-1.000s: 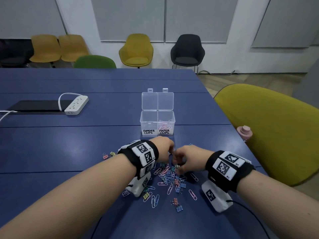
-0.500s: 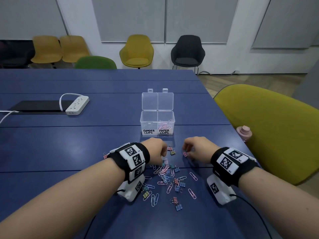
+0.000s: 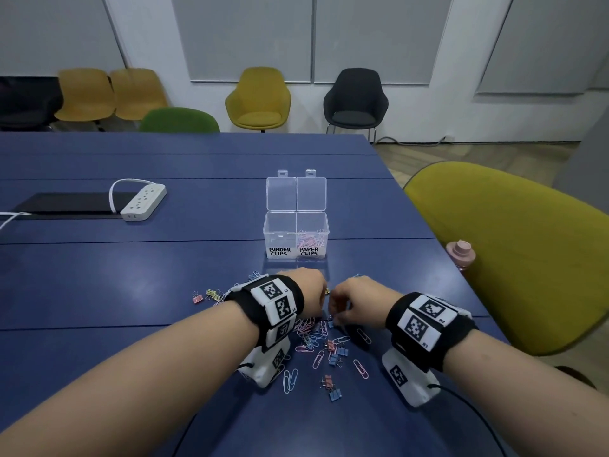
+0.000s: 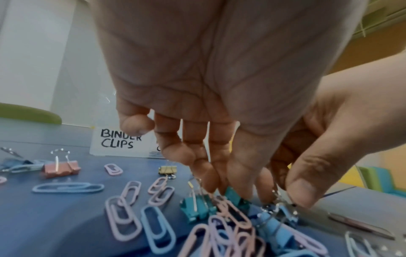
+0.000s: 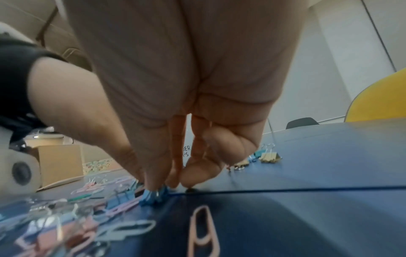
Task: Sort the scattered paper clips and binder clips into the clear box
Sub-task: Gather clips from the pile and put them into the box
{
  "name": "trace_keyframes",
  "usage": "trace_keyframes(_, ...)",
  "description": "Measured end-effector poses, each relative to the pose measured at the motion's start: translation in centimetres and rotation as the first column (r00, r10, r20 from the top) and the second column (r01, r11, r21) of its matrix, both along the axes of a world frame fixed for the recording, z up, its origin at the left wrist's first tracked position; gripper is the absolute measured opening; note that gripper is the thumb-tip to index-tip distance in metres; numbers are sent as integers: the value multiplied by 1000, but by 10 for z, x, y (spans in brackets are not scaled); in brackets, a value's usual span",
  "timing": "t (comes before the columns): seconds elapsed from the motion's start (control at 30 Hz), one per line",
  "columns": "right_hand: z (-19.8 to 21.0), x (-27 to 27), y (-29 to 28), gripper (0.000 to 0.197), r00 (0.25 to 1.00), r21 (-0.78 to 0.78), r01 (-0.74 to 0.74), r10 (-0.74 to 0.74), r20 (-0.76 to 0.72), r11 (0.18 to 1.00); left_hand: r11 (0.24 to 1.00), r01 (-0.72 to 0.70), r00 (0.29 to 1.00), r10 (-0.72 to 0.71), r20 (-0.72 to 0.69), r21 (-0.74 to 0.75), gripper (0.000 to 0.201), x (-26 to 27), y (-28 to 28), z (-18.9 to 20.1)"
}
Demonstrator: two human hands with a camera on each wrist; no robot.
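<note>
The clear box (image 3: 280, 222) stands open in mid-table, with a bare "BINDER CLIPS" side and pink paper clips (image 3: 311, 240) in the "PAPER CLIPS" side. Pastel paper clips and binder clips lie scattered (image 3: 316, 344) in front of it. My left hand (image 3: 309, 296) reaches down into the pile. Its straight fingertips (image 4: 230, 189) touch a teal binder clip (image 4: 236, 195), and its thumb is hidden. My right hand (image 3: 342, 308) is right beside it and pinches a light blue binder clip (image 5: 151, 197) by its wire handles (image 4: 276, 200) on the table.
A pink (image 3: 197, 296) and a yellow binder clip (image 3: 214, 294) lie left of my left wrist. A white power strip (image 3: 143, 201) and a black mat (image 3: 66, 206) sit far left. An olive chair (image 3: 510, 258) and a pink bottle (image 3: 459, 255) stand past the table's right edge.
Half a second ago my hands were apart and nearer the box. Both have drawn back and come together over the pile, fingertips down on binder clips.
</note>
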State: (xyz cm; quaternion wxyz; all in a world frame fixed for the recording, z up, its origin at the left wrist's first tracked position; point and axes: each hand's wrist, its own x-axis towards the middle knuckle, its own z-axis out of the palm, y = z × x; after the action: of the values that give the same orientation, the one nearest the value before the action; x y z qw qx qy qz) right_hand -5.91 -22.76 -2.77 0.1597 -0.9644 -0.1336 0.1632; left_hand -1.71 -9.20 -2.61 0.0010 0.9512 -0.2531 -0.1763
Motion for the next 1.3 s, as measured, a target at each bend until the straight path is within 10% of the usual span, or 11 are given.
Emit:
trace_keyframes(0.3,5,5,-11,27,996,24,89,-89,17,996,999,32,996,-35,-84,-33,16,4,5,4)
trace_keyframes(0.67,14,-9,-51,8,953,106,297,-302,33,949,992,60,995,-68,-69,-114,14,3,-7,7)
trace_keyframes(0.93,3,-30,-39,14,973,26,200,-196,-119,979,958,102,992,-118,-43,-268,18,1,-3,13)
trace_keyframes(1.13,8,-41,-15,54,988,-133,60,-78,-135,989,953,254,951,-278,-139,-164,23,-18,5,12)
trace_keyframes(1.3,1,-45,-3,37,997,-295,6,-29,-74,955,960,262,957,-272,-97,-102,26,-27,3,7)
